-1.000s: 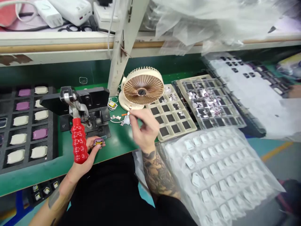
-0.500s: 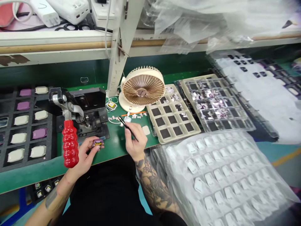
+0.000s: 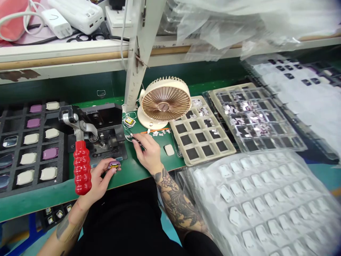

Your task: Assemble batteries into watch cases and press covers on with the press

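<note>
My left hand [image 3: 102, 177] is closed on a small purple case [image 3: 114, 165] with a yellow and dark inside, held near the table's front edge. My right hand [image 3: 147, 151] pinches black tweezers [image 3: 136, 138], whose tips point up and left over the green table [image 3: 135, 161]. Beside those tips lie a thin white cord and a small yellow-and-silver part [image 3: 129, 121]. Small white pieces [image 3: 159, 133] and an orange stick [image 3: 157, 130] are behind my right hand. A pale rounded plate [image 3: 169, 150] rests to the right of it.
A black press [image 3: 106, 138] with a red handle [image 3: 82, 169] stands beside my left hand. On the left is a black foam tray [image 3: 38, 170] of cases. A fan [image 3: 163, 103] stands behind; divided trays [image 3: 195, 158] and wrapped plates [image 3: 259, 181] fill the right.
My right hand has moved slightly left, and the tweezers now point lower, towards the cord. My left hand still holds the purple case. The whole view has shifted a little.
</note>
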`<state>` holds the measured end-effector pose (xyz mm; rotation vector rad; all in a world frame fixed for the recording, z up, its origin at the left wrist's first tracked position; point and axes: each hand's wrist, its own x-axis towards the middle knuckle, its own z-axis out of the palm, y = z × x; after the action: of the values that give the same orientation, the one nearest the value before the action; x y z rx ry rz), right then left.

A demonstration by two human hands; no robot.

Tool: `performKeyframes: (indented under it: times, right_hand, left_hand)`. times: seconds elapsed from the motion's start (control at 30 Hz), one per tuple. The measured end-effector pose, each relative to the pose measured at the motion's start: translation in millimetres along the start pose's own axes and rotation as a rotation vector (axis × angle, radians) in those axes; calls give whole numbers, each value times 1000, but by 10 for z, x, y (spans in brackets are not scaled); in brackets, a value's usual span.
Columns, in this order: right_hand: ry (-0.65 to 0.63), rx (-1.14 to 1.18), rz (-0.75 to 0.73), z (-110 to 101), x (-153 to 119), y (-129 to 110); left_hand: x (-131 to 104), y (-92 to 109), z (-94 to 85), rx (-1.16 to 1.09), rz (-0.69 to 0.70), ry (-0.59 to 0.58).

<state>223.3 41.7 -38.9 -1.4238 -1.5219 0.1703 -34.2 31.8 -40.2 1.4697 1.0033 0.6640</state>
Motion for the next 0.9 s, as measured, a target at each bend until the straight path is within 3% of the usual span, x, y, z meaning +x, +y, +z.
performKeyframes:
  times: [0.3, 0.7, 0.9]
  right_hand:
    - [-143, -113, -85, 56, 74, 88]
    - [-278, -320, -246, -61, 49, 135]
    - [-262, -299, -251, -51, 61, 166]
  left_hand:
    - [22, 91, 30, 17, 5, 37]
    - [22, 68, 20, 24, -5, 30]
    - [16, 1, 5, 32, 4, 15]
